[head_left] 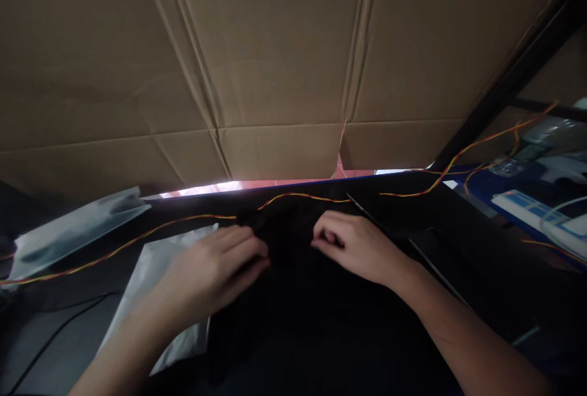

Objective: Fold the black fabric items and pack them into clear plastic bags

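The left hand [224,264] was loosely curled, thumb near its fingertips, partly over a pale packet [160,261] on the counter [380,347]. The right hand [352,242] was curled likewise, apart from it. Dark material [288,231] lay between them; whether either hand gripped it, I could not tell in the gloom.

1 head-worn camera, facing forward and down, near the 2 hands [217,264]
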Demonstrator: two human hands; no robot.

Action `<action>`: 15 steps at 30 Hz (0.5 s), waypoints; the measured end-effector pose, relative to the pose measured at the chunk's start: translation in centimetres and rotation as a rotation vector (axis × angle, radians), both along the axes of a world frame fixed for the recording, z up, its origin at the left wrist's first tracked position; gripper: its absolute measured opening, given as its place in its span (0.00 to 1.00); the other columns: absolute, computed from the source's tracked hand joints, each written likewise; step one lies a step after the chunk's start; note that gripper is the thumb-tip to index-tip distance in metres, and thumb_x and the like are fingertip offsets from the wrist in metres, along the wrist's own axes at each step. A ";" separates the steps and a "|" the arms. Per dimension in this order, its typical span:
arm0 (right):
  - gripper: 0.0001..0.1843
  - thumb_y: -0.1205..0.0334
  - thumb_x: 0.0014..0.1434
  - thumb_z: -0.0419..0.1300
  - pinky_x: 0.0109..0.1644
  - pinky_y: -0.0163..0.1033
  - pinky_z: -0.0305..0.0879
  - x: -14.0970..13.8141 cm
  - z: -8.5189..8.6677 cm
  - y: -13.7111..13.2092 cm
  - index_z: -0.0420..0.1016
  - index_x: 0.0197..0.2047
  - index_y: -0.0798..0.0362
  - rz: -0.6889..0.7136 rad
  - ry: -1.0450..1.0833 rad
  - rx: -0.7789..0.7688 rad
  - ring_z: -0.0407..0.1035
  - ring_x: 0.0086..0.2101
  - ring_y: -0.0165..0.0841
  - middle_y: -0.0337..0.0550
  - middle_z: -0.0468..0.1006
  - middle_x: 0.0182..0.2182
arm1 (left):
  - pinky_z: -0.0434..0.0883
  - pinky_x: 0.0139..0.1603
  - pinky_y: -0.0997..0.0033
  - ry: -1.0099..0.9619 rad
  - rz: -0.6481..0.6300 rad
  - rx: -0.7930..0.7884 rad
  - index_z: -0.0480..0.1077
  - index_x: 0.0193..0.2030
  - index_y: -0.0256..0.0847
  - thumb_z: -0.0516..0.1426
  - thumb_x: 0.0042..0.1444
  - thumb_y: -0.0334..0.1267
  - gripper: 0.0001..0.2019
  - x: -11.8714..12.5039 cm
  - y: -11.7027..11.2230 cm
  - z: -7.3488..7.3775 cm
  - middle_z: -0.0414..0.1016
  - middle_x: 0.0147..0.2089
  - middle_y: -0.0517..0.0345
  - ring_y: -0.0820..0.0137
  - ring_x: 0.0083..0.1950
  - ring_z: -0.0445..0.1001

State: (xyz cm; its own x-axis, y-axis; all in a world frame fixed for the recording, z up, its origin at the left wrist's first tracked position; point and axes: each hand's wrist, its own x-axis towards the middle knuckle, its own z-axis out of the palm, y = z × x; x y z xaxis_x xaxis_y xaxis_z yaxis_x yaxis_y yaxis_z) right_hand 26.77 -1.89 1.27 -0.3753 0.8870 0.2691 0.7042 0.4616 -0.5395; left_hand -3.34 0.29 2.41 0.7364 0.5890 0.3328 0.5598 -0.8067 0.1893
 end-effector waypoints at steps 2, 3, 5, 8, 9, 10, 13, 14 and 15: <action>0.04 0.64 0.66 0.68 0.36 0.37 0.61 -0.2 0.4 -0.6 0.79 0.38 0.47 0.204 -0.062 -0.160 0.69 0.31 0.28 0.32 0.76 0.32 | 0.71 0.43 0.68 0.140 -0.085 -0.300 0.76 0.46 0.48 0.65 0.65 0.37 0.05 0.1 -0.3 0.2 0.78 0.45 0.61 0.66 0.45 0.78; 0.04 0.63 0.64 0.71 0.36 0.36 0.61 -0.2 0.5 -0.8 0.80 0.37 0.47 0.262 -0.087 -0.235 0.70 0.31 0.28 0.31 0.76 0.31 | 0.70 0.42 0.69 0.201 -0.074 -0.416 0.76 0.45 0.48 0.69 0.60 0.37 0.09 0.1 -0.4 0.3 0.78 0.45 0.62 0.66 0.45 0.78; 0.05 0.61 0.60 0.74 0.36 0.35 0.62 0.1 0.6 -1.2 0.82 0.36 0.47 0.326 -0.127 -0.421 0.71 0.29 0.28 0.30 0.76 0.28 | 0.69 0.40 0.70 0.287 0.001 -0.580 0.75 0.41 0.47 0.75 0.50 0.39 0.16 0.2 -0.8 0.3 0.77 0.44 0.64 0.66 0.44 0.77; 0.09 0.55 0.57 0.75 0.32 0.34 0.63 0.7 0.8 -1.4 0.84 0.40 0.47 0.402 -0.156 -0.856 0.71 0.22 0.26 0.28 0.77 0.25 | 0.64 0.33 0.71 0.371 0.108 -0.753 0.75 0.40 0.47 0.80 0.36 0.47 0.27 0.7 -1.6 0.5 0.77 0.42 0.66 0.66 0.40 0.76; 0.11 0.52 0.57 0.75 0.30 0.33 0.64 0.8 0.9 -1.5 0.84 0.41 0.48 0.422 -0.157 -0.981 0.70 0.20 0.26 0.28 0.77 0.24 | 0.63 0.32 0.71 0.387 0.112 -0.787 0.75 0.40 0.47 0.81 0.33 0.49 0.29 0.9 -1.8 0.5 0.77 0.41 0.67 0.66 0.39 0.75; 0.13 0.50 0.59 0.73 0.29 0.33 0.64 0.8 1.1 -1.5 0.84 0.42 0.48 0.431 -0.150 -1.051 0.69 0.18 0.25 0.28 0.77 0.24 | 0.64 0.32 0.71 0.389 0.091 -0.799 0.75 0.40 0.47 0.81 0.34 0.51 0.29 1.1 -1.9 0.6 0.77 0.41 0.67 0.66 0.39 0.75; 0.10 0.52 0.67 0.67 0.34 0.35 0.70 0.2 1.2 -1.4 0.85 0.44 0.48 0.353 -0.076 -0.780 0.75 0.25 0.28 0.33 0.82 0.31 | 0.71 0.42 0.67 0.289 -0.017 -0.624 0.77 0.45 0.48 0.73 0.56 0.51 0.17 1.6 -1.5 0.0 0.79 0.45 0.62 0.64 0.45 0.78; 0.09 0.54 0.70 0.65 0.41 0.37 0.73 -0.1 1.1 -1.4 0.85 0.47 0.47 0.295 -0.052 -0.583 0.79 0.32 0.30 0.37 0.85 0.37 | 0.73 0.49 0.64 0.236 -0.025 -0.509 0.77 0.49 0.49 0.69 0.63 0.50 0.13 1.6 -1.1 -0.5 0.79 0.50 0.59 0.61 0.50 0.78; 0.11 0.56 0.71 0.63 0.50 0.40 0.74 -0.4 0.8 -1.3 0.85 0.51 0.46 0.238 -0.045 -0.384 0.81 0.42 0.34 0.40 0.86 0.46 | 0.73 0.56 0.59 0.186 -0.013 -0.388 0.76 0.55 0.49 0.64 0.68 0.50 0.13 1.5 -0.8 -1.2 0.79 0.56 0.55 0.58 0.56 0.77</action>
State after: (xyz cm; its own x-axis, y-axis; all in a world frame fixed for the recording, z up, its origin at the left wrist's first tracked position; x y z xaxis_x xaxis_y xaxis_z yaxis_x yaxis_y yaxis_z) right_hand 26.34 -3.21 2.10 -0.5842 0.8072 -0.0837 0.6294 0.3856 -0.6747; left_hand -1.85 -0.53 1.25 0.7709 0.6350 -0.0508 0.6036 -0.7027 0.3766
